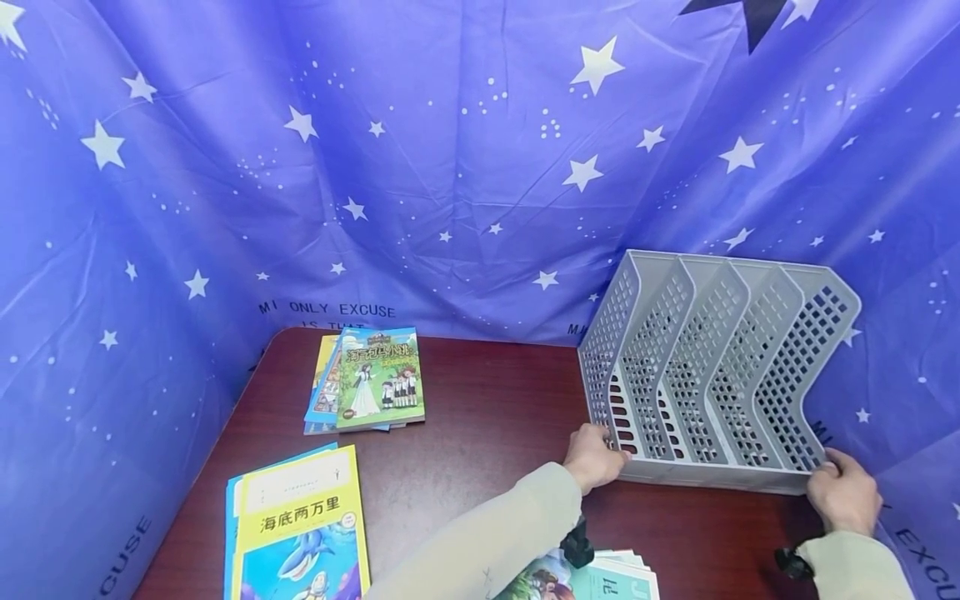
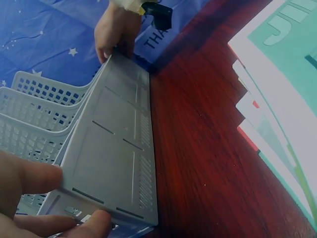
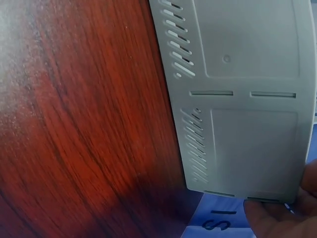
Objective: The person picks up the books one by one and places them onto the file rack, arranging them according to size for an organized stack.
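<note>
A grey plastic file rack (image 1: 720, 477) with several perforated compartments stands at the right of the table, its front edge toward the camera. My left hand (image 1: 595, 458) grips its front left corner; in the left wrist view the thumb and fingers of that hand (image 2: 37, 198) lie round the corner of the rack (image 2: 106, 148). My right hand (image 1: 846, 493) holds the front right corner, and in the right wrist view its fingers (image 3: 277, 218) curl at the end of the rack's panel (image 3: 257, 148). No books are visible in the compartments.
On the dark red table (image 1: 480, 400), a small book pile (image 1: 382, 379) lies at the back left, and a yellow book (image 1: 300, 517) tops another at the front left. More books (image 1: 611, 579) lie under my left forearm. A blue starry curtain (image 1: 450, 167) hangs behind.
</note>
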Available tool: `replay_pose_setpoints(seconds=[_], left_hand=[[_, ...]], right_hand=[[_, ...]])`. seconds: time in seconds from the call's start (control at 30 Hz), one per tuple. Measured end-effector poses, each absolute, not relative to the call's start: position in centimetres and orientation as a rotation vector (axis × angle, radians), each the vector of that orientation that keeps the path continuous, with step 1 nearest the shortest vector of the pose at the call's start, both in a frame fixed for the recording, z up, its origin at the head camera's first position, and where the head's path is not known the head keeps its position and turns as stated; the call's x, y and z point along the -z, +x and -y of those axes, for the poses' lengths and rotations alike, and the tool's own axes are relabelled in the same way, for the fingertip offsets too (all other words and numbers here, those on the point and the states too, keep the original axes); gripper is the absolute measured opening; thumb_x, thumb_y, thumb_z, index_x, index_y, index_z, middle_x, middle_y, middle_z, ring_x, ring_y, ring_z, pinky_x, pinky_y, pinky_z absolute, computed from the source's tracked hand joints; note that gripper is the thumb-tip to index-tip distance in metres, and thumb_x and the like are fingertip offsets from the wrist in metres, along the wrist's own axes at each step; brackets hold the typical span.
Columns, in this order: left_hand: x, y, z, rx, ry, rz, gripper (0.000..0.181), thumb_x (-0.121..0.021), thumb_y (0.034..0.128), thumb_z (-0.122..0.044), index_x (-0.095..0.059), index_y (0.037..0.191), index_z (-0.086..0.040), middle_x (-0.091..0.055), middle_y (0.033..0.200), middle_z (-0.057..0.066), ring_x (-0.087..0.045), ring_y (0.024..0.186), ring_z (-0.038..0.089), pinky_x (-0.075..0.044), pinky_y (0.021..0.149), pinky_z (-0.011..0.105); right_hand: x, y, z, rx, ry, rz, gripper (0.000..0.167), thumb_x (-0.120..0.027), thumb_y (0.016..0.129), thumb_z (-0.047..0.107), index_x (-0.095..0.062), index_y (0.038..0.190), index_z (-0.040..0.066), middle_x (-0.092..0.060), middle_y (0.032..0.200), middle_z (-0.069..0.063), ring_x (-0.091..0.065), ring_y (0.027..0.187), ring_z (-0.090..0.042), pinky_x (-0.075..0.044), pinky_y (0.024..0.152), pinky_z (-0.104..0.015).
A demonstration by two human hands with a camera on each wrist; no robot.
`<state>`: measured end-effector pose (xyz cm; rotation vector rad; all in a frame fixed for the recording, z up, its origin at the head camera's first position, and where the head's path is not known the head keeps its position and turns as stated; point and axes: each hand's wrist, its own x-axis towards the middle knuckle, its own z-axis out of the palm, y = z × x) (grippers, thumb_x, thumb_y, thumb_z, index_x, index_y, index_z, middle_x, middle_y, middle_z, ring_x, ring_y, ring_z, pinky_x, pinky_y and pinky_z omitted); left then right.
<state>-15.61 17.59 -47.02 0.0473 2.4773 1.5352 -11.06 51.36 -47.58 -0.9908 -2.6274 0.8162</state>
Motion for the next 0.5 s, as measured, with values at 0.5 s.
replay_pose_setpoints(seconds=[0.5], left_hand=[[47.1,-16.3,-14.5,-1.503,0.084,-2.440,0.021,-0.082,0.0751,-0.018,-0.072,0.090,-0.007,-0.063,0.077,-0.001,-0.055,0.075,0.012,-0.050,0.069,0.025]], right_hand=[[47.5,-11.1,-50.2,-0.869,-0.960,2.651,0.050,-0.028,0.101,0.018,-0.040,0.145,-0.005,-0.040,0.142,-0.037,-0.037,0.127,-0.055,-0.030,0.103,-0.064]])
